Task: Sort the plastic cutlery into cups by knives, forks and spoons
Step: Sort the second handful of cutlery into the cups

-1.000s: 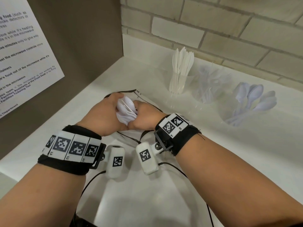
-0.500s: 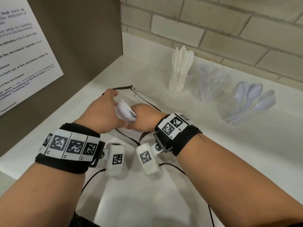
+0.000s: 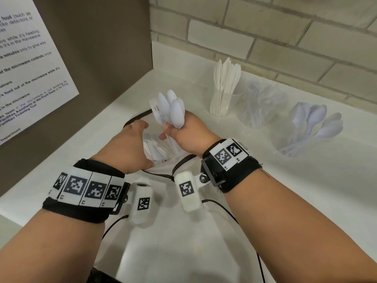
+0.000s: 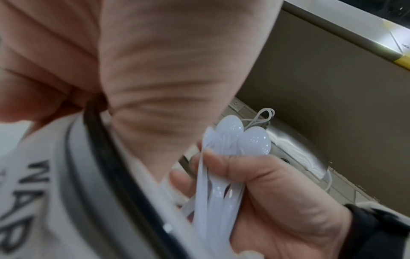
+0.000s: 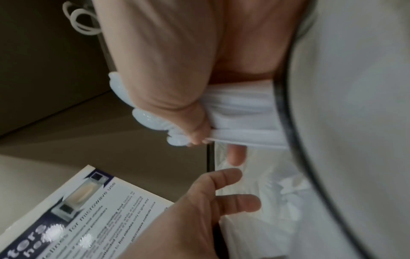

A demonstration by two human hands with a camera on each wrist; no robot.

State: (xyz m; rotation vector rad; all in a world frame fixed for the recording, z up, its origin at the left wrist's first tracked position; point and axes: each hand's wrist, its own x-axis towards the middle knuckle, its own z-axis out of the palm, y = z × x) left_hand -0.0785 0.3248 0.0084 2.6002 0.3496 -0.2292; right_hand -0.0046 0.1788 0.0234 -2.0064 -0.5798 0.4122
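Observation:
My right hand [image 3: 183, 132] grips a bunch of white plastic spoons [image 3: 169, 111] by their handles, bowls up, above the mouth of a white bag [image 3: 163, 231] with dark trim. More white cutlery [image 3: 157, 149] lies inside the bag. My left hand [image 3: 130, 144] is spread open at the bag's mouth, fingers relaxed. Three clear cups stand at the back right: one with knives [image 3: 224, 99], one with forks [image 3: 261, 107], one with spoons [image 3: 306, 131]. The left wrist view shows the spoons [image 4: 244, 138] in the right fist [image 4: 266, 192].
A brown side panel with a printed microwave notice [image 3: 30, 68] closes off the left. A brick wall [image 3: 265, 37] runs behind the cups. The white counter [image 3: 306, 190] extends right of the bag. Thin black cables [image 3: 224, 211] run over the bag near my wrists.
Both hands were together on the cutlery bundle in the bag. The right hand has lifted a bunch of spoons up out of it, and the left hand has let go and opened.

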